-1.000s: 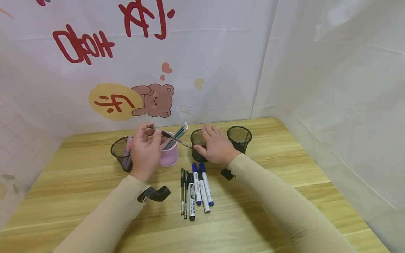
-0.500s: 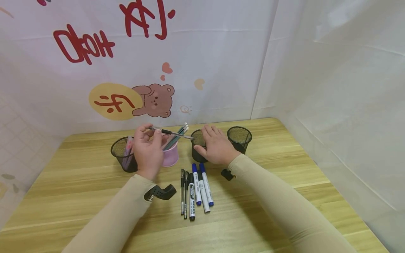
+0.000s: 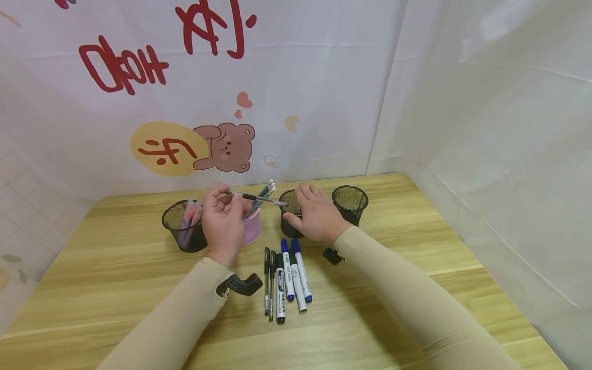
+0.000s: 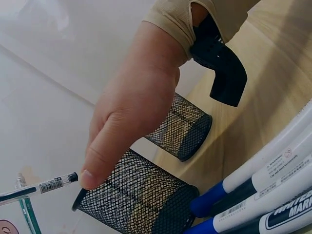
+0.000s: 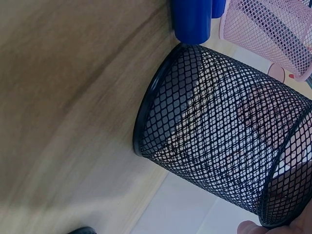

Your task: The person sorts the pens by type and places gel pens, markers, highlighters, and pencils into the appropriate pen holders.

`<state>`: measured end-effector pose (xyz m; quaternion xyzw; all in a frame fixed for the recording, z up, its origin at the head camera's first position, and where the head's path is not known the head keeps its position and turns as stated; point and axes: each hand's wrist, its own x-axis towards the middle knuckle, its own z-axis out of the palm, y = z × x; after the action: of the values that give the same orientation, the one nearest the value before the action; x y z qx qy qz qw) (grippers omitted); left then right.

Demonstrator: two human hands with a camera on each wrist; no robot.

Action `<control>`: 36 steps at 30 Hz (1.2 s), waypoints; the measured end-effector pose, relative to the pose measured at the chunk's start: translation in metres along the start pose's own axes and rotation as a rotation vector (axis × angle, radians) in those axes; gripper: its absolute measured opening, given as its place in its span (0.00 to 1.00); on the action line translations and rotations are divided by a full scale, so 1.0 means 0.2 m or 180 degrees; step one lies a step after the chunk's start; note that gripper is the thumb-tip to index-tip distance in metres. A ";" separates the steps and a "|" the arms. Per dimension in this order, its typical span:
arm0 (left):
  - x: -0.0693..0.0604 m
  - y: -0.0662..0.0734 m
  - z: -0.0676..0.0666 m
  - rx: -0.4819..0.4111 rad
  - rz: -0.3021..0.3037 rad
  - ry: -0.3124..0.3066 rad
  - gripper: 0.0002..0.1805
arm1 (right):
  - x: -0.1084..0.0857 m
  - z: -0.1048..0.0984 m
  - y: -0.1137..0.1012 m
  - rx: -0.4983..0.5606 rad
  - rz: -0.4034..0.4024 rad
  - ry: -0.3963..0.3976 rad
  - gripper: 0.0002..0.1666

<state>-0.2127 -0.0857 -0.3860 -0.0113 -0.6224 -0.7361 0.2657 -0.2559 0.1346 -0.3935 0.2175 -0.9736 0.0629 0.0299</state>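
My left hand (image 3: 224, 226) pinches a clear gel pen (image 3: 265, 200) with a black grip, its thumb and fingers near one end. The pen lies nearly level, its far end over the rim of the middle black mesh pen holder (image 3: 290, 226). On that holder's rim rests my right hand (image 3: 320, 213), thumb on the near side and fingers reaching to the far side. In the left wrist view, the gel pen (image 4: 51, 185) ends just beside the right thumb. Behind my left hand stands a pink pen holder (image 3: 252, 228) with several green pencils (image 3: 267, 189).
Two gel pens (image 3: 272, 288) and several whiteboard markers (image 3: 296, 272) lie on the wooden table (image 3: 379, 308). A left black mesh holder (image 3: 194, 239) contains pink-topped pens (image 3: 187, 218). Another black mesh holder (image 3: 350, 203) stands right. A printed white curtain (image 3: 314, 103) hangs behind.
My left hand has moved slightly right, bringing the gel pen's end over the middle holder's rim; the pen has turned closer to level. My right hand stays in place.
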 end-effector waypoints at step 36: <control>-0.06 -0.05 0.05 0.0604 -0.0222 -0.0458 0.12 | 0.00 0.00 0.00 -0.0006 0.0033 -0.0062 0.53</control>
<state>-0.2083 -0.0715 -0.3968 -0.0172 -0.7067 -0.6801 0.1944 -0.2563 0.1347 -0.3934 0.2130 -0.9750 0.0600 0.0203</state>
